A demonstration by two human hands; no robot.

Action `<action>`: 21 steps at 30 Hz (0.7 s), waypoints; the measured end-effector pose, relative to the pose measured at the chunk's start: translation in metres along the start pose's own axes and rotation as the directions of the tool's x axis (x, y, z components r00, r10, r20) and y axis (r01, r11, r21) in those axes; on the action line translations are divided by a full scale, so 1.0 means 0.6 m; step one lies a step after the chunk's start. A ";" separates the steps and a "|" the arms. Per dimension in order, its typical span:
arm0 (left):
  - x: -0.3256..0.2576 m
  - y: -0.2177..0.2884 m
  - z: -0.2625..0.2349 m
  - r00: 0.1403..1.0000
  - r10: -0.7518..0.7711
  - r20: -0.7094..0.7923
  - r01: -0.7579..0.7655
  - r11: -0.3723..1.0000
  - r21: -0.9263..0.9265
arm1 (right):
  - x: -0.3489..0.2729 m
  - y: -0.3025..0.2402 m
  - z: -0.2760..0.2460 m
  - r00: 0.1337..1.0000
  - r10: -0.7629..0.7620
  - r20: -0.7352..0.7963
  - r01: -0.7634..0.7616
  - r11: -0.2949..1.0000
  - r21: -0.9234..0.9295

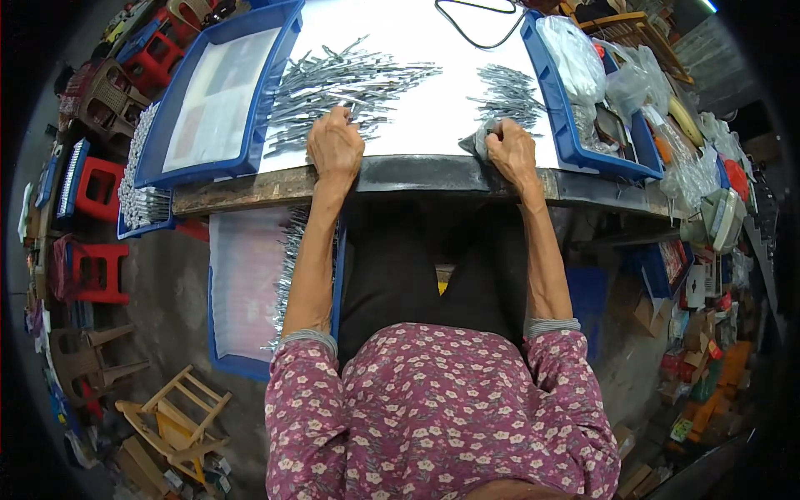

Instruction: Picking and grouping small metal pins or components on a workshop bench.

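My left hand (335, 146) rests on the near edge of a big pile of thin metal tools (346, 83) spread over the white table top (433, 37), its fingers curled on one or two of them. At the table's front edge my right hand (512, 152) grips a grey cloth (477, 140), just below a smaller pile of the same metal tools (508, 96).
A blue tray (221, 100) with flat clear packets lies at the left, a blue bin (583, 108) with plastic bags at the right. Another blue tray (242, 292) sits low by my left knee. A black cable (475, 25) loops at the far edge. Red stools (96, 187) stand left.
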State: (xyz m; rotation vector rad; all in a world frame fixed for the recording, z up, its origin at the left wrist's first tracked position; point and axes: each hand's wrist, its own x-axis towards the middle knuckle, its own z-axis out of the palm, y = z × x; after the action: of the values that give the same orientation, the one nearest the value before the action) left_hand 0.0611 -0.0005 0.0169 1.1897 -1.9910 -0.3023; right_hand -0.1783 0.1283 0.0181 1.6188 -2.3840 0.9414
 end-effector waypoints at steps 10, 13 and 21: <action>0.037 0.012 0.008 0.985 -0.101 0.137 0.066 0.968 0.243 | -0.012 0.012 -0.004 0.990 0.141 -0.017 -0.131 0.951 0.279; 0.037 0.016 0.011 0.984 -0.077 0.158 0.029 0.958 0.285 | -0.013 0.015 -0.007 0.985 0.170 -0.002 -0.156 0.909 0.386; -0.002 0.038 0.015 0.972 0.115 0.204 -0.152 0.972 0.180 | -0.025 0.021 -0.009 0.969 0.247 0.026 -0.204 0.731 0.651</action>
State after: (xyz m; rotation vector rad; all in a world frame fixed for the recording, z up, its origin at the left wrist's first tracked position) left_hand 0.0403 0.0112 0.0229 1.1747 -2.3020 -0.1610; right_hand -0.1844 0.1463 0.0106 1.4231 -2.3821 2.0252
